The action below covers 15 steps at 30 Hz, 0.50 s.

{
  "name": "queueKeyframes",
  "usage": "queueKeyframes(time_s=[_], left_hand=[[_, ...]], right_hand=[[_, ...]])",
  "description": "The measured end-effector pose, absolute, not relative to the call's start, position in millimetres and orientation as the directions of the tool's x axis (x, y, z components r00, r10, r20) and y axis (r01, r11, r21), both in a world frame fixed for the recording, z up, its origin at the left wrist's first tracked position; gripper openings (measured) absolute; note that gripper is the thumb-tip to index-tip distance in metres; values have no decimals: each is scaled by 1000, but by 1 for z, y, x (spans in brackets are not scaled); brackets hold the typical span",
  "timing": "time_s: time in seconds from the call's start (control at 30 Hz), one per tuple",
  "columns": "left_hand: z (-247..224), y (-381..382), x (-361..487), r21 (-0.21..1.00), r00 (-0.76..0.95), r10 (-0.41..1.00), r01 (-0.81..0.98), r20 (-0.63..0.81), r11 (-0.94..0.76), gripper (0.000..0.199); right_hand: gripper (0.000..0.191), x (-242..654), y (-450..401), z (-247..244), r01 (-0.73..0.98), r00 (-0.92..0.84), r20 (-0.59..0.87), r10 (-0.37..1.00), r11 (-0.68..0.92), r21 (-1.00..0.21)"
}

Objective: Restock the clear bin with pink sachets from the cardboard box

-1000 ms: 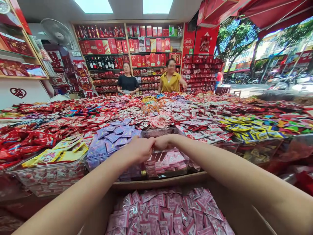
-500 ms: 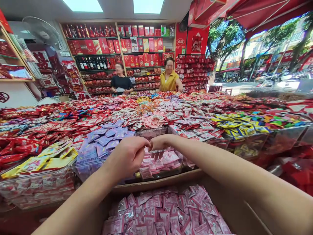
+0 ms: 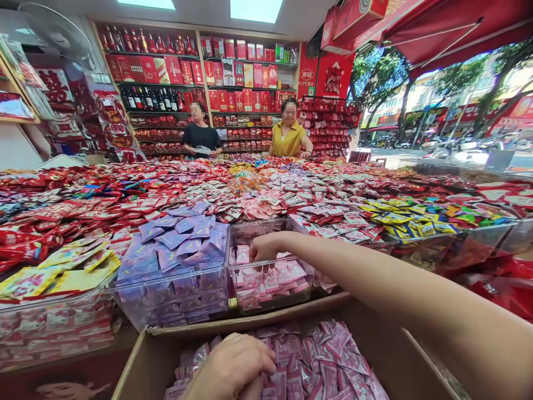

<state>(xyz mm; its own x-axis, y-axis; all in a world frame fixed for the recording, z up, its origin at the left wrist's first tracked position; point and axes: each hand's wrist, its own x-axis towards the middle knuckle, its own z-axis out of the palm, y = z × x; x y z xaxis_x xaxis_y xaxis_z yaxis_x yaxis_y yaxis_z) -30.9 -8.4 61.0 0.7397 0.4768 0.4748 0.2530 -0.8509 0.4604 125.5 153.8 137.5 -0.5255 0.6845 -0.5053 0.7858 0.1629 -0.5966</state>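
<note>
Packets (image 3: 316,364) lie partly hidden by left hand (image 3: 237,364); right hand's grip (image 3: 268,247) unclear.

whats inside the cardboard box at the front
The cardboard box holds a heap of small pink packets, with the left hand over part of it. Whatever lies behind that hand or beneath the top layer is covered, including the box's floor.

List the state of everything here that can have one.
Cardboard box, open, holding pink packets
Pink-packet bin, open, partly filled
Purple-packet bin, open, heaped above rim
Left hand, over cardboard box, grip unclear
Right hand, inside pink-packet bin
Ceiling lights, lit
Fan, spinning unclear
</note>
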Motion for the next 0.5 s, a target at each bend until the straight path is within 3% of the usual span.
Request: queueKeyframes(time_s=[0.13, 0.2, 0.33, 0.5], left_hand=[[66, -10, -33, 557, 667, 591, 306, 453, -772, 31], [68, -11, -31, 586, 678, 617, 329, 399, -740, 29], [51, -8, -16, 585, 807, 528, 302, 263, -753, 23], [28, -7, 0, 584, 916, 401, 325, 1, -744, 12]], right_hand=[[4, 139, 165, 148, 773, -514, -434, 740, 181, -607], [5, 147, 171, 152, 778, -471, -400, 786, 157, -608], [12, 153, 184, 152, 813, -343, -409, 846, 50, -580], [21, 143, 198, 138, 861, -255, -560, 788, -78, -502]])
